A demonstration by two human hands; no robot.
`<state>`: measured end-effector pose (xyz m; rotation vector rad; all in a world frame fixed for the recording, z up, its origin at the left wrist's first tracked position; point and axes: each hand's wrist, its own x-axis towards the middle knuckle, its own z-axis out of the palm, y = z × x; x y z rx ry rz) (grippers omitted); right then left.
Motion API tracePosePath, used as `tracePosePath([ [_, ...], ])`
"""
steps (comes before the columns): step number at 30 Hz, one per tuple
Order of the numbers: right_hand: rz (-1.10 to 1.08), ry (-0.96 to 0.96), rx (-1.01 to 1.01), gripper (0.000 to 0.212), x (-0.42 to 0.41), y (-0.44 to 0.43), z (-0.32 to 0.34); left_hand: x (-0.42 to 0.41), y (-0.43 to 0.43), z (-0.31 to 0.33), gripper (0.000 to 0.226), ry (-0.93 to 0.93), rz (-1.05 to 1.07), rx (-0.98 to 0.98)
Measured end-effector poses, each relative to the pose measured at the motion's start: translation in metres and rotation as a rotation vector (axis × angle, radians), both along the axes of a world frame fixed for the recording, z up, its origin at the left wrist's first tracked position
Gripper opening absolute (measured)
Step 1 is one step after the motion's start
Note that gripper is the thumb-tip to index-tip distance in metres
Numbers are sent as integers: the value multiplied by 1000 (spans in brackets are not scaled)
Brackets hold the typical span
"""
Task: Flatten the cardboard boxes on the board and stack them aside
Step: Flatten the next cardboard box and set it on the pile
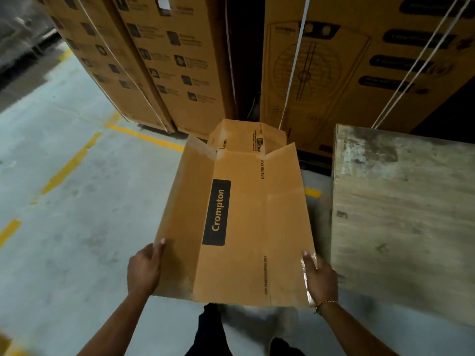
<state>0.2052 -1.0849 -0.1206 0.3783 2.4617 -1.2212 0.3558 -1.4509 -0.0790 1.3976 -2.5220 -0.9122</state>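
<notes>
flattened brown cardboard box (239, 222) held in air, beside worn grey wooden board (401, 222). left hand (144, 271), right hand (320, 276) each pinch near corner. risk: far flaps droop, snag stacked cartons (174, 60); edge grip slips.

Single view: head-worn wide-angle camera, looking forward and steeply down from above the person's own arms. Close range: left hand (144, 268) and right hand (320, 274) fill the lower centre, cardboard box (239, 227) between them. Mid-frame right: wooden board (401, 214). Left: concrete floor (64, 176). Top edge: stacked cartons (167, 60), bowed by lens distortion.
</notes>
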Motion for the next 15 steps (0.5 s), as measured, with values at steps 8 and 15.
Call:
tracePosePath([
  [8, -204, -172, 124, 56, -12, -70, -73, -78, -94, -87, 65, -114, -121, 168],
  [15, -251, -176, 149, 43, -43, -113, -147, -131, -141, -187, 61, -226, -210, 171],
])
